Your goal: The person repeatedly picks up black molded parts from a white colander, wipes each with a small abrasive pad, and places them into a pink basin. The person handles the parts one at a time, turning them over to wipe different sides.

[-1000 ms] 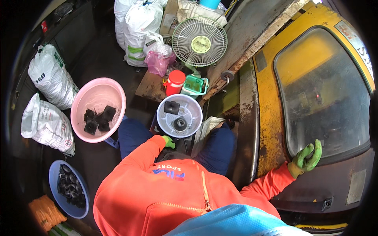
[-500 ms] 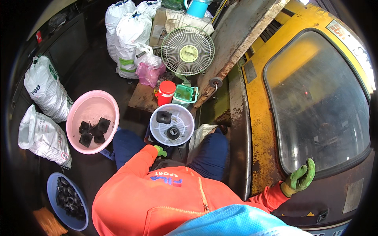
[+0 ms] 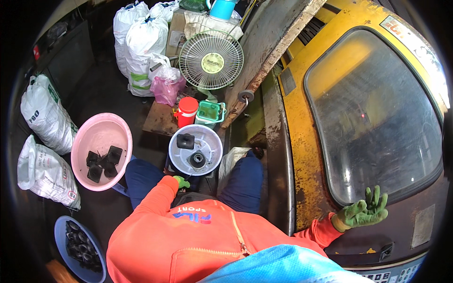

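Observation:
My left hand, in a green glove, rests at the near rim of a round white ribbed tray on my lap. Its fingers are mostly hidden by my orange sleeve, so its grip is unclear. On the tray lie a black square block and a black round part. My right hand, also in a green glove, is stretched far to the right with fingers spread. It holds nothing and hovers at the dark lower panel of a yellow machine, below its large window.
A pink basin with black parts is on the left, and a blue basin of black parts at lower left. White sacks, a small fan, a red jar and a green box stand ahead.
My right hand has slid down and to the right along the yellow machine, its fingers spreading wider. The left hand stays at the white tray's rim.

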The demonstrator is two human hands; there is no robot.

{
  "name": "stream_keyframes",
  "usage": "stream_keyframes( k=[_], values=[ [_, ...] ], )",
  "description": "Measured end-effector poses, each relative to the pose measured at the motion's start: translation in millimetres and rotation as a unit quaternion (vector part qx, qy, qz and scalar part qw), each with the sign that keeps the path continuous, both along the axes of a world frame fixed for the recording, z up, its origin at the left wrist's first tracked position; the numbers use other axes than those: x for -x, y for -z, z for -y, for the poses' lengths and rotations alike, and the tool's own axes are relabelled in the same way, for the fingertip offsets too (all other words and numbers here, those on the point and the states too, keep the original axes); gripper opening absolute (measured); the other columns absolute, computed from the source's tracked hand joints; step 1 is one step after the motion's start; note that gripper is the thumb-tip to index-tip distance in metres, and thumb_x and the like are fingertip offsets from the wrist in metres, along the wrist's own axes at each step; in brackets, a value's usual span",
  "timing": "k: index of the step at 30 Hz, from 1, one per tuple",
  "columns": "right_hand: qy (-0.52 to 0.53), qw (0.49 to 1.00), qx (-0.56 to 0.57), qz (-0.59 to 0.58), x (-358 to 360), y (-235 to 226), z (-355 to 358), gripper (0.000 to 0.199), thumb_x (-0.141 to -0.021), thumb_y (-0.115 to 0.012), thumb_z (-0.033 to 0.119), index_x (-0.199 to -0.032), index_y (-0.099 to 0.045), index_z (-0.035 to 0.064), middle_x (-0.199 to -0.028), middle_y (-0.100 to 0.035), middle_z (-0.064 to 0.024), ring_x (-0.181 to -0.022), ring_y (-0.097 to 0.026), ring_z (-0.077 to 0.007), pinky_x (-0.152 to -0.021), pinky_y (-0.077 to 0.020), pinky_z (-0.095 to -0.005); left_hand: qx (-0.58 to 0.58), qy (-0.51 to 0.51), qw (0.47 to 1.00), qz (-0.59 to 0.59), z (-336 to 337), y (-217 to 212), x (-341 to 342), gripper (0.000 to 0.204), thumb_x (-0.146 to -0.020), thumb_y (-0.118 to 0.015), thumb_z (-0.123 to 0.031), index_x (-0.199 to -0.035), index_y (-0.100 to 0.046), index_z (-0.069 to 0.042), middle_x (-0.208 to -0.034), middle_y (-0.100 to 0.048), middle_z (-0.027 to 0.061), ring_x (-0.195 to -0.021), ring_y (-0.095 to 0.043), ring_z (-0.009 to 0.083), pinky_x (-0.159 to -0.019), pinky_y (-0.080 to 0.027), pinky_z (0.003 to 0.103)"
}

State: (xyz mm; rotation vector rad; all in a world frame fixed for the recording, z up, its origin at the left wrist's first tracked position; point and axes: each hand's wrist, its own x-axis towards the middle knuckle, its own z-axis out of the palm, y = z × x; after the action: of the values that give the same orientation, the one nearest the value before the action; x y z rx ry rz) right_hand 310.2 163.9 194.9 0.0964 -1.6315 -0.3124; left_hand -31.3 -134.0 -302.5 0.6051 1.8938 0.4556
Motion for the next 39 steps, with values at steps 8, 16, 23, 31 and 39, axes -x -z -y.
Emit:
stream_keyframes(
  k=[8,16,23,31,39],
  values=[
    [0.137,0.973,-0.021,-0.184,-3.6,6.9,9.8,0.053,-0.1,-0.05,0.018,-0.144,-0.028,-0.0017,-0.132,-0.048,-0.0254,-0.119,-0.051,-0.0347,-0.102,-0.0397,-0.045,-0.017,-0.027,0.999,0.036,3.4,10.5,3.1,0.039,-0.082,-0.06,-0.044,-0.084,-0.076,-0.008,-0.077,-0.072,0.0073,-0.069,-0.065,0.0208,-0.064,-0.049,0.036],
    [0.24,0.955,-0.119,-0.126,-16.4,-3.5,2.0,0.053,-0.086,-0.043,-0.007,-0.139,-0.034,-0.0023,-0.122,-0.053,-0.0268,-0.11,-0.058,-0.0363,-0.094,-0.0486,-0.0402,-0.017,-0.044,0.997,0.059,3.1,10.9,6.2,0.038,-0.083,-0.06,-0.042,-0.085,-0.076,-0.008,-0.076,-0.071,0.0066,-0.066,-0.064,0.0196,-0.063,-0.049,0.035],
    [0.255,0.947,-0.139,-0.137,-18.0,-1.7,-2.1,0.046,-0.09,-0.048,-0.001,-0.134,-0.036,-0.0073,-0.119,-0.055,-0.0276,-0.106,-0.059,-0.0347,-0.094,-0.0474,-0.04,-0.017,-0.058,0.995,0.078,4.6,10.3,7.2,0.036,-0.084,-0.059,-0.041,-0.085,-0.076,-0.008,-0.076,-0.071,0.0059,-0.064,-0.063,0.0185,-0.061,-0.048,0.034],
    [0.291,0.936,-0.156,-0.125,-17.4,-5.9,3.0,0.045,-0.093,-0.049,0.006,-0.135,-0.037,-0.0051,-0.114,-0.06,-0.0245,-0.097,-0.059,-0.0328,-0.084,-0.046,-0.0392,-0.015,-0.077,0.991,0.108,2.8,20.5,4.7,0.035,-0.085,-0.059,-0.039,-0.085,-0.076,-0.008,-0.075,-0.07,0.0051,-0.062,-0.062,0.0173,-0.059,-0.048,0.033],
    [0.274,0.939,-0.159,-0.134,-14.6,-6.5,4.5,0.045,-0.093,-0.051,0.007,-0.135,-0.038,-0.0026,-0.114,-0.062,-0.0219,-0.096,-0.059,-0.0315,-0.085,-0.0441,-0.0398,-0.032,-0.104,0.986,0.123,4.9,12.6,1.9,0.036,-0.086,-0.059,-0.033,-0.08,-0.074,-0.001,-0.072,-0.07,0.0086,-0.057,-0.06,0.0185,-0.057,-0.048,0.036]
  ],
)
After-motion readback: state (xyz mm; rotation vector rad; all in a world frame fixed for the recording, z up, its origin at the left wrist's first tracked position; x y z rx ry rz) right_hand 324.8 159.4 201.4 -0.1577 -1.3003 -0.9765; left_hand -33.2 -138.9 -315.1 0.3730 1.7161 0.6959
